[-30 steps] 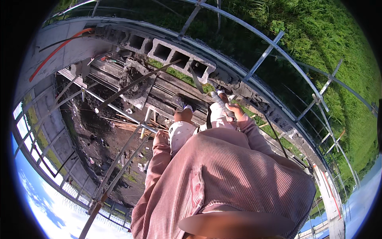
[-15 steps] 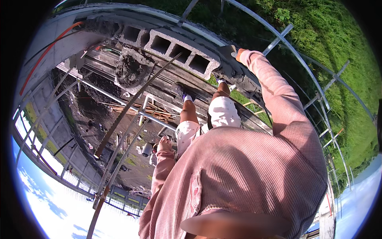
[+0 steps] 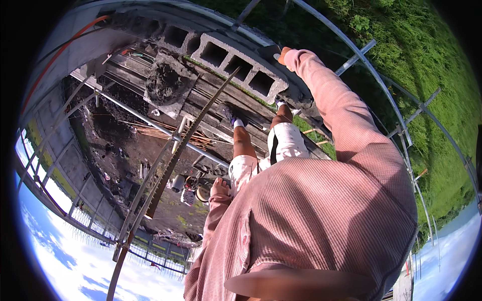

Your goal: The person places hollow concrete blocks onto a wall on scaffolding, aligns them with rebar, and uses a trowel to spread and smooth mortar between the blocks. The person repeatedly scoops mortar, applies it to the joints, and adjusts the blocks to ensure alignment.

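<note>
My right arm stretches out to the far side of a grey hollow concrete block (image 3: 226,60). In my right hand (image 3: 284,56) is a trowel (image 3: 269,51), its grey blade pointing left just behind the block. The fingers are wrapped round its handle, which is mostly hidden. The block lies in the wall row with its cavities facing up, beside another hollow block (image 3: 190,44) on its left. Grey mortar (image 3: 301,99) covers the wall to the right of the block. My left hand (image 3: 220,187) hangs by my thigh, fingers loosely extended, with nothing seen in it.
I stand on narrow scaffold planks (image 3: 206,95). A mortar heap (image 3: 168,80) sits on a board at left. A long ridged bar (image 3: 193,128) slants up across the view near the block. Scaffold pipes (image 3: 135,116) run below; a metal rail (image 3: 351,45) borders the grass (image 3: 422,60).
My right hand and the trowel have moved left and slightly farther away, along the back of the block. The whole view has shifted a little; my left hand stays by my thigh.
</note>
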{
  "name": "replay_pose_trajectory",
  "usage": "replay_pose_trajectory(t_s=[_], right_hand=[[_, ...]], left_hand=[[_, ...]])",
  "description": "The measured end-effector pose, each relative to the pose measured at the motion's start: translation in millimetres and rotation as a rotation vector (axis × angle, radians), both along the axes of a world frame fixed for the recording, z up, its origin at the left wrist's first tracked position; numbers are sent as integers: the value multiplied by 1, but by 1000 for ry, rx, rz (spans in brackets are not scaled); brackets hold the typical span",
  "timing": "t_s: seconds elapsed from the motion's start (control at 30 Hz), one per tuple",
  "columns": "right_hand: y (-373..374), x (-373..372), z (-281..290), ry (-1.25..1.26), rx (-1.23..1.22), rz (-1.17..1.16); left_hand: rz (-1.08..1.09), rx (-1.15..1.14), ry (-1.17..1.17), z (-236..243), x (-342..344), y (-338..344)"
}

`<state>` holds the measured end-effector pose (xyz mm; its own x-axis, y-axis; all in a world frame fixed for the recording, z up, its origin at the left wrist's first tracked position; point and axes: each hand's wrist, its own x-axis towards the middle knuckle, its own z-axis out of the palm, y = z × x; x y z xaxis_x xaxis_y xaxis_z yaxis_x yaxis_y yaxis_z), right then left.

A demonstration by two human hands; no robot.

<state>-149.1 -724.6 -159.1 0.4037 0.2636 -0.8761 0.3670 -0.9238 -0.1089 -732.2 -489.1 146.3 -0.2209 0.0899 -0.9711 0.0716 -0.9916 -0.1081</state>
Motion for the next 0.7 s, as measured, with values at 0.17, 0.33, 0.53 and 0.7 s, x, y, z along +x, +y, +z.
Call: replay_pose_trajectory(t_s=[0.17, 0.33, 0.53, 0.7], right_hand=[[41, 45, 55, 30, 79, 694], [77, 76, 83, 25, 234, 263], [120, 105, 72, -31, 360, 360], [130, 121, 99, -35, 423, -139]], left_hand=[[-40, -17, 22, 8, 6, 8], [22, 53, -62, 12, -9, 6], [-110, 55, 50, 11, -31, -2], [167, 157, -14, 19, -39, -5]])
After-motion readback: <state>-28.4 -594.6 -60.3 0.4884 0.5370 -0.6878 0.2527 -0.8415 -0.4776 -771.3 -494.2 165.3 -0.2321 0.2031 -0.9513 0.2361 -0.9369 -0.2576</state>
